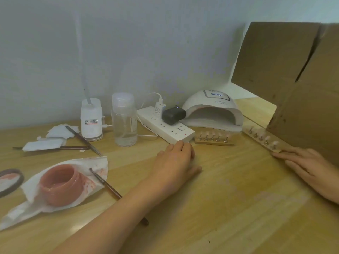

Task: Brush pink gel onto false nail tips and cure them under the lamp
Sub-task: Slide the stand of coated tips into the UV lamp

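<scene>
I see the left hand (174, 160) lying flat on the pale wood-grain bench (220, 208), fingers relaxed and holding nothing, tips just beside the near end of the white power strip (165, 125). The right hand (311, 165) has straight fingers touching the near end of the long wooden strip (258, 136) of pink nail tips, which runs along the cardboard box (302, 98). The shorter strip (213, 143) lies before the arched mouth of the domed white lamp (211, 105). The round pink gel jar (60, 184) sits open on crumpled, stained paper (91, 162), with the brush (104, 181) beside it. Plain wood grain shows between the two hands.
</scene>
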A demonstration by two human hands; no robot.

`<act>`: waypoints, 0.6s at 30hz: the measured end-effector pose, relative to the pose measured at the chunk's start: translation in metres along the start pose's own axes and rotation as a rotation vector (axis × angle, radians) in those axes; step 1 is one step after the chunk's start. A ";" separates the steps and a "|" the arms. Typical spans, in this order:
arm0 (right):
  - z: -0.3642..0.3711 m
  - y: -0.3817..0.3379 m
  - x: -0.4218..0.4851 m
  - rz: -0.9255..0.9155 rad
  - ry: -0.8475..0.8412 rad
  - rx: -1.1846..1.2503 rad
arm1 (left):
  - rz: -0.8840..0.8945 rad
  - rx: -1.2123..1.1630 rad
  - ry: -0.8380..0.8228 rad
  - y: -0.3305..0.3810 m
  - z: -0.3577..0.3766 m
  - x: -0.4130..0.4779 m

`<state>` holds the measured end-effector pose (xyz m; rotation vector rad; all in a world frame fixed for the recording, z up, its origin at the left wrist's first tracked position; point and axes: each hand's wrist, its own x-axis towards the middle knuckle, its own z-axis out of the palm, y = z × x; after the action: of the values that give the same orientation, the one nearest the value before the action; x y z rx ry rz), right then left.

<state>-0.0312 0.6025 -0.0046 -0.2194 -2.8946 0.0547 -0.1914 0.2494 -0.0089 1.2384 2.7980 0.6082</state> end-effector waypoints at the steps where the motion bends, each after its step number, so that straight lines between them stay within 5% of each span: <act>1: 0.000 0.002 0.002 0.100 -0.026 0.018 | 0.000 -0.004 0.001 0.000 0.000 0.000; 18: 0.025 -0.040 0.137 0.475 -0.136 -0.229 | 0.013 0.012 0.023 -0.001 0.001 -0.001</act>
<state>-0.1744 0.5831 0.0056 -0.9740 -2.9073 -0.1879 -0.1913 0.2482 -0.0109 1.2602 2.8183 0.6114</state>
